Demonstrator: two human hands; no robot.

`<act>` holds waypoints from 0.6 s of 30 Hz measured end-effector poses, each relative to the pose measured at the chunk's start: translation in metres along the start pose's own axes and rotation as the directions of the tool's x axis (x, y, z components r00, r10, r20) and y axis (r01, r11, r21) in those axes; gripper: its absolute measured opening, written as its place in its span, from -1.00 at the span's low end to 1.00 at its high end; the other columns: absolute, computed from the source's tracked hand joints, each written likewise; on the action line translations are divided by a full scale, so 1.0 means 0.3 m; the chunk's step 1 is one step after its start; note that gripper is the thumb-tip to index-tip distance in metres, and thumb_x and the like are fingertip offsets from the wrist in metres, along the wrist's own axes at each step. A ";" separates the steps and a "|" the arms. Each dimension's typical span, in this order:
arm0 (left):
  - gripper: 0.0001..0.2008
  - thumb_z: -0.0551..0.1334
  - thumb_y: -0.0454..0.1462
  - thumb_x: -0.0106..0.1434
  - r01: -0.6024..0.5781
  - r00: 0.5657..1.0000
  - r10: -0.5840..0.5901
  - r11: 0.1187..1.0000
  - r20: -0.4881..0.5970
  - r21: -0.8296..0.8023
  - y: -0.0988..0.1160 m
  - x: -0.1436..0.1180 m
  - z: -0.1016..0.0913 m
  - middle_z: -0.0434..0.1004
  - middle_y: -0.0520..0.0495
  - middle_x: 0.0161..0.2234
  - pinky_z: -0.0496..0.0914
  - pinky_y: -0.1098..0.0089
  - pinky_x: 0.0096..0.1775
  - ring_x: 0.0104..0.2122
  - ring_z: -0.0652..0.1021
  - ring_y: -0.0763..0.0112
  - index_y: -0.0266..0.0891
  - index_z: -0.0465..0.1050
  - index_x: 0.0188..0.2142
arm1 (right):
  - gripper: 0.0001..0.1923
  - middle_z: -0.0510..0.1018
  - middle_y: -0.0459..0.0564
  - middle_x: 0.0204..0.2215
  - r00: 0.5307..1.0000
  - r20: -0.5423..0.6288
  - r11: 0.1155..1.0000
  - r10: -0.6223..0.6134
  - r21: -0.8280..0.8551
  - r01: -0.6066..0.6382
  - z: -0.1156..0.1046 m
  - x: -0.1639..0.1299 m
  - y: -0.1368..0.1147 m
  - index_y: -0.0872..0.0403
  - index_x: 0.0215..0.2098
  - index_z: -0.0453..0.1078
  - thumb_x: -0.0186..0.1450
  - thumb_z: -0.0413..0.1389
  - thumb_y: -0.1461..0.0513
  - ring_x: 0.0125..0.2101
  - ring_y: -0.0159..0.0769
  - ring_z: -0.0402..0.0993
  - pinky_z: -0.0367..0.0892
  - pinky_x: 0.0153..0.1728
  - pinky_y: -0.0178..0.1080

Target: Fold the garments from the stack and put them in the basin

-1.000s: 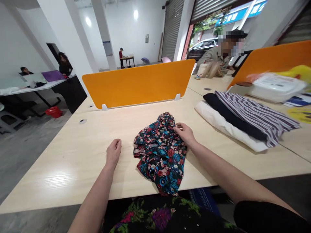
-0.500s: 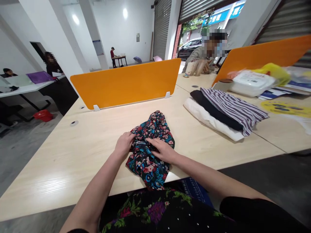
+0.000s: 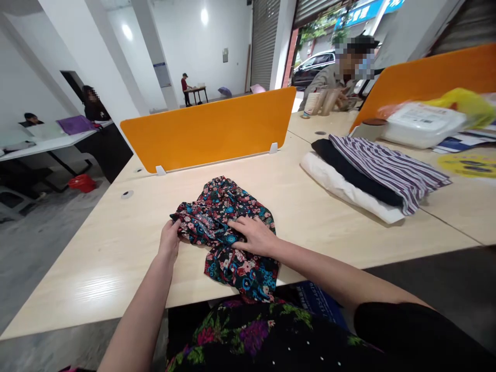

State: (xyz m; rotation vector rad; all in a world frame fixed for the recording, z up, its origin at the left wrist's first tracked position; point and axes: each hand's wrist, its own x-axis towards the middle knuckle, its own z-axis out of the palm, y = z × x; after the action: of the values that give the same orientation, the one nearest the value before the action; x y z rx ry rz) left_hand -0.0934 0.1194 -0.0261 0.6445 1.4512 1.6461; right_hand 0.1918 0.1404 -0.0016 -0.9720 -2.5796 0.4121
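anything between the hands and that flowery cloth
Nothing visible. The left hand grips the left edge of the floral cloth, and the right hand lies flat on its middle. The stack of folded clothes sits well off to the right on the table.

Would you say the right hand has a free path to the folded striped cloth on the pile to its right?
Probably yes: only bare wooden table lies between the right hand and the striped cloth.

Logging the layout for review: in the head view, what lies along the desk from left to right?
left hand → floral cloth → right hand → stack of folded clothes → white plastic box
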 end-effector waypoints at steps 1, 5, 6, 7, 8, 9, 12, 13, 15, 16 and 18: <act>-0.62 0.38 -0.16 -0.13 -0.018 1.000 0.018 1.000 0.012 -0.008 -0.005 -0.003 -0.003 0.49 0.04 -0.49 0.39 0.39 -0.40 -0.52 0.47 0.46 -0.28 0.36 -0.35 | -0.70 0.50 0.10 -0.16 1.000 0.021 1.000 -0.007 -0.005 0.007 -0.005 0.021 -0.012 0.06 -0.05 0.43 0.29 0.09 0.14 -0.13 -0.13 0.40 0.21 -0.05 -0.07; -0.59 0.41 -0.19 -0.21 -0.118 0.993 0.116 0.990 -0.024 -0.075 -0.020 0.001 -0.017 0.52 0.02 -0.44 0.38 0.40 -0.34 -0.44 0.49 0.44 -0.28 0.37 -0.36 | -0.77 0.44 -0.06 -0.43 0.999 0.035 0.912 -0.017 0.410 0.001 -0.069 0.085 -0.008 0.10 -0.37 0.40 0.34 -0.03 0.20 -0.36 -0.30 0.37 0.25 -0.27 -0.26; -0.61 0.40 -0.20 -0.20 -0.141 0.990 0.137 0.986 -0.039 -0.091 -0.023 0.004 -0.021 0.52 0.02 -0.43 0.38 0.40 -0.33 -0.42 0.49 0.44 -0.27 0.37 -0.36 | -0.74 0.41 -0.09 -0.46 0.999 0.033 0.845 -0.040 0.534 0.016 -0.092 0.090 -0.002 0.10 -0.37 0.39 0.35 -0.03 0.14 -0.39 -0.32 0.35 0.24 -0.32 -0.28; -0.62 0.39 -0.20 -0.19 -0.153 0.987 0.148 0.983 -0.054 -0.105 -0.025 0.008 -0.023 0.52 0.03 -0.43 0.38 0.40 -0.32 -0.41 0.50 0.43 -0.26 0.36 -0.37 | -0.71 0.38 -0.11 -0.47 0.996 0.037 0.782 -0.084 0.622 0.043 -0.112 0.090 0.000 0.10 -0.38 0.39 0.34 -0.02 0.09 -0.41 -0.34 0.33 0.24 -0.34 -0.30; -0.62 0.39 -0.20 -0.19 -0.155 0.987 0.148 0.981 -0.065 -0.119 -0.026 0.011 -0.026 0.52 0.03 -0.43 0.38 0.40 -0.33 -0.42 0.49 0.43 -0.26 0.36 -0.36 | -0.68 0.36 -0.12 -0.47 0.986 0.052 0.738 -0.156 0.670 0.081 -0.127 0.085 0.000 0.10 -0.38 0.39 0.33 0.01 0.04 -0.41 -0.35 0.32 0.25 -0.34 -0.30; -0.62 0.39 -0.19 -0.18 -0.147 0.988 0.138 0.980 -0.072 -0.131 -0.027 0.014 -0.028 0.51 0.03 -0.44 0.37 0.40 -0.35 -0.44 0.48 0.44 -0.25 0.35 -0.35 | -0.66 0.35 -0.11 -0.46 0.963 0.084 0.713 -0.254 0.690 0.128 -0.134 0.076 -0.005 0.10 -0.38 0.41 0.31 0.04 0.01 -0.39 -0.36 0.33 0.26 -0.31 -0.30; -0.60 0.40 -0.18 -0.19 -0.111 0.992 0.102 0.983 -0.070 -0.144 -0.026 0.020 -0.034 0.47 0.07 -0.49 0.30 0.46 -0.46 -0.54 0.41 0.52 -0.25 0.35 -0.35 | -0.65 0.39 -0.05 -0.36 0.843 0.216 0.706 -0.493 0.665 0.242 -0.110 0.043 -0.028 0.11 -0.39 0.46 0.26 0.12 -0.01 -0.29 -0.35 0.37 0.29 -0.21 -0.31; -0.59 0.41 -0.17 -0.19 -0.106 0.993 0.097 0.984 -0.065 -0.146 -0.025 0.021 -0.035 0.45 0.09 -0.50 0.28 0.47 -0.48 -0.56 0.38 0.54 -0.25 0.35 -0.35 | -0.66 0.41 -0.01 -0.28 0.841 0.227 0.728 -0.492 0.636 0.254 -0.089 0.036 -0.033 0.11 -0.38 0.47 0.27 0.12 -0.01 -0.24 -0.33 0.39 0.30 -0.17 -0.30; -0.57 0.42 -0.17 -0.20 -0.109 0.993 0.103 0.982 -0.052 -0.151 -0.024 0.017 -0.034 0.46 0.08 -0.49 0.28 0.47 -0.47 -0.55 0.38 0.55 -0.26 0.35 -0.35 | -0.71 0.39 0.07 -0.06 0.907 0.169 0.809 -0.385 0.535 0.244 -0.040 0.032 -0.037 0.09 -0.27 0.47 0.27 0.13 0.03 -0.07 -0.27 0.36 0.28 -0.05 -0.26; -0.56 0.43 -0.16 -0.21 -0.116 0.993 0.110 0.981 -0.050 -0.154 -0.023 0.014 -0.033 0.48 0.07 -0.48 0.29 0.46 -0.45 -0.54 0.40 0.54 -0.26 0.36 -0.34 | -0.72 0.35 0.09 0.03 0.940 0.125 0.852 -0.319 0.472 0.227 -0.016 0.036 -0.036 0.08 -0.18 0.46 0.25 0.16 0.06 0.00 -0.22 0.33 0.25 0.01 -0.22; -0.56 0.42 -0.17 -0.20 -0.132 0.990 0.124 0.979 -0.062 -0.156 -0.021 0.008 -0.029 0.50 0.05 -0.46 0.32 0.45 -0.42 -0.50 0.44 0.51 -0.26 0.37 -0.33 | -0.68 0.36 0.11 0.04 0.964 0.080 0.905 -0.254 0.371 0.208 0.019 0.051 -0.025 0.07 -0.07 0.43 0.22 0.19 0.16 0.02 -0.18 0.32 0.25 0.03 -0.16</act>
State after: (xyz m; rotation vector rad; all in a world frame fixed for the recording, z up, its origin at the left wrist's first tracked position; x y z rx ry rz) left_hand -0.1002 0.1165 -0.0342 0.6192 1.3211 1.8702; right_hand 0.1743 0.1444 -0.0004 -0.5187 -2.5584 0.8672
